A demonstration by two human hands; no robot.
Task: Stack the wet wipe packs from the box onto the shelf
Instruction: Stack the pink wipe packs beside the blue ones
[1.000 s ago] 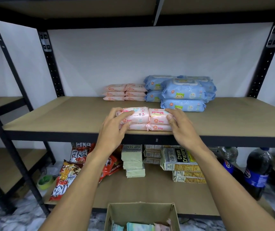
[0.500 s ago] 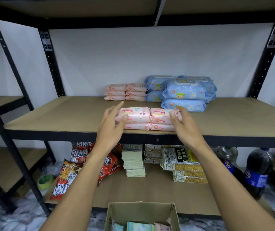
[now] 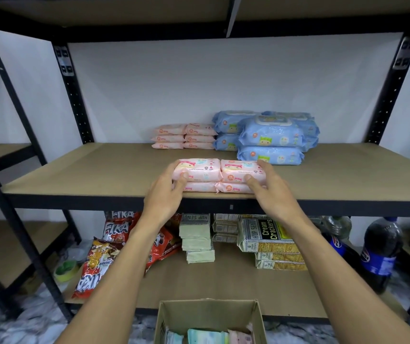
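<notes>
Left hand point(image 3: 166, 194) and right hand point(image 3: 271, 192) clasp the two ends of a block of pink wet wipe packs point(image 3: 220, 173) at frame centre: two packs side by side on top of two more, all resting on the middle shelf point(image 3: 87, 175) near its front edge. Each thumb lies on the front face, with the fingers wrapped over the outer ends. Compared with half a second ago, both hands have closed in from a loose touch to a firm hold, and the block sits squarer. Behind it stand stacked pink packs point(image 3: 184, 136) and, just right of these, blue wet wipe packs point(image 3: 271, 137). At bottom centre the cardboard box point(image 3: 209, 316) holds further packs.
</notes>
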